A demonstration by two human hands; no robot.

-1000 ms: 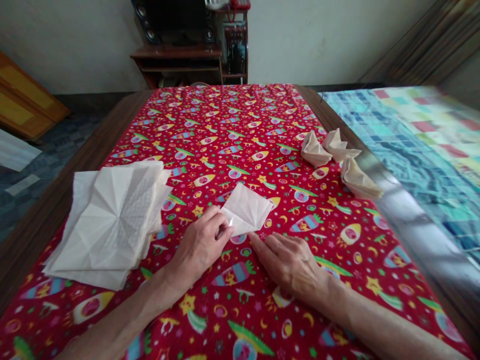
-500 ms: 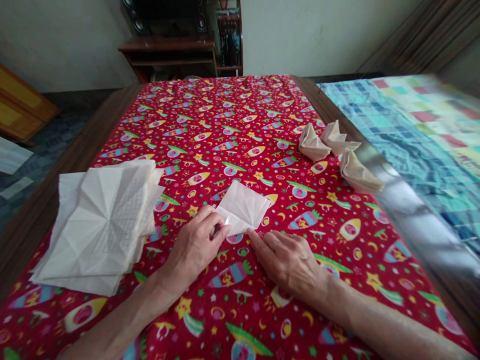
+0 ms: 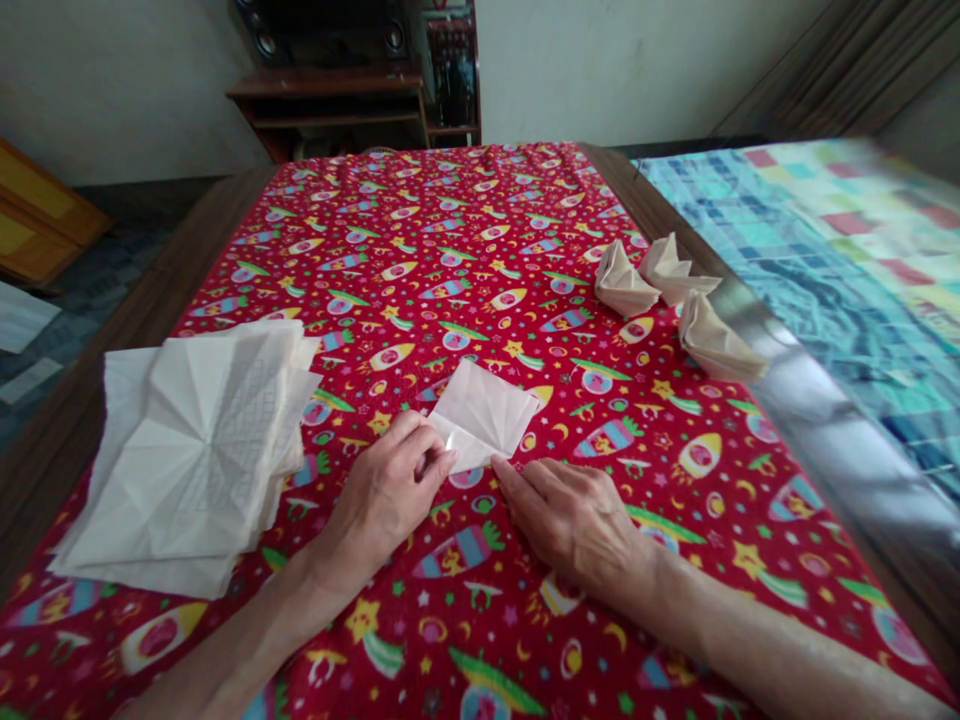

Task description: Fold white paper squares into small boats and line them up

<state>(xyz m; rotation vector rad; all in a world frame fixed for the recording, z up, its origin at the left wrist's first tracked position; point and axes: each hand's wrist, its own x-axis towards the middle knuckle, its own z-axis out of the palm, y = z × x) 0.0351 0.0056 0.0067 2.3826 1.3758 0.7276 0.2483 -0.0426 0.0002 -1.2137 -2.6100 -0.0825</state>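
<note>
A small folded sheet of white paper, creased with lines fanning from its near edge, lies flat in front of me. My left hand pinches its left corner between thumb and fingers. My right hand has its index fingertip against the near edge, with the other fingers curled in; its thumb is hidden. On the left rests a stack of creased paper sheets, star-like folds showing on the top one. Three folded paper shapes with pointed ends, one of them a paper boat-like piece, stand at the right.
A red cloth printed with rockets and stars covers the wooden table. Alongside its right edge is a surface with a blue checked cloth. A brown stand is against the far wall.
The view has shifted slightly. Both hands keep nearly the same place at the folded paper, and the left fingers have moved only a little.
</note>
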